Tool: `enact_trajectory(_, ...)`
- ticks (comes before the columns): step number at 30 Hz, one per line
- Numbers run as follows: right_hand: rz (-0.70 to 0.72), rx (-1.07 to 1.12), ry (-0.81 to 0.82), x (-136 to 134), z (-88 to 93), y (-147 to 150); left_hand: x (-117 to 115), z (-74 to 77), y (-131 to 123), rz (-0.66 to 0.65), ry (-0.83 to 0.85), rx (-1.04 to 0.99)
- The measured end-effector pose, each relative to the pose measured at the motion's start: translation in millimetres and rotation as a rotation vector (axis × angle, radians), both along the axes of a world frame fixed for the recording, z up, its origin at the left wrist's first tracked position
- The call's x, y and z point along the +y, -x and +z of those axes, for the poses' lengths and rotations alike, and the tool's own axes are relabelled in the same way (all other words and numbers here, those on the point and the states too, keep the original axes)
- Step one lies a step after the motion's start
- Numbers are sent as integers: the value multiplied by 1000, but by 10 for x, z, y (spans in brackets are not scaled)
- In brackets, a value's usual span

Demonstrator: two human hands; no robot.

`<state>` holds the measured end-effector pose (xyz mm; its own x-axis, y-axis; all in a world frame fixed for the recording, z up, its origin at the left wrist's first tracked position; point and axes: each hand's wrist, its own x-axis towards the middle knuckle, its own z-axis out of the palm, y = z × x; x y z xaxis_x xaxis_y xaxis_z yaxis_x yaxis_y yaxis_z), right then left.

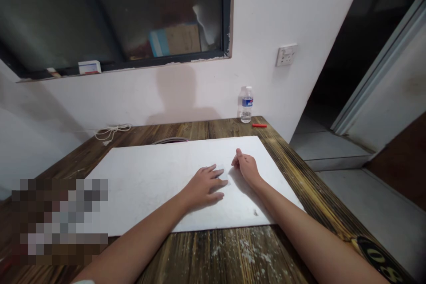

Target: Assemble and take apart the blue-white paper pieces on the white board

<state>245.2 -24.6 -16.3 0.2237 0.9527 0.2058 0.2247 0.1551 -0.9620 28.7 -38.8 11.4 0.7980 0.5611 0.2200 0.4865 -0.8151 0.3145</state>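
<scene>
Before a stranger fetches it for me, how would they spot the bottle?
Find the dark wooden table and look past the white board to the table's far right corner, by the wall. The bottle stands upright there. Its clear body, blue label and white cap set it apart from the thin red object lying beside it.

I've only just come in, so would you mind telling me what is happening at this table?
A person has both bare hands over a white board on a wooden table. The left hand is spread, palm down, at a small, clear-looking piece too faint to identify. The right hand is loosely curled nearby; whether it holds anything is hidden. A bottle stands farther back.
</scene>
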Motion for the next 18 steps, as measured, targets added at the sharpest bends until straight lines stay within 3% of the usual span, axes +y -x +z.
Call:
enact_trajectory(3, 4, 16, -6, 5, -13, -2, -2, -20, -9, 52, -9, -17)
enact_trajectory(9, 4, 9, -6, 8, -18, 4, 44, -69, 0, 276, -77, -96)
enact_trajectory(15, 19, -2, -11, 3, -11, 8, 42, -26, 31, 59, 75, -9)
enact_trajectory(18, 27, -23, -10, 4, -9, 5, 26, 1, 14, -52, 73, -24)
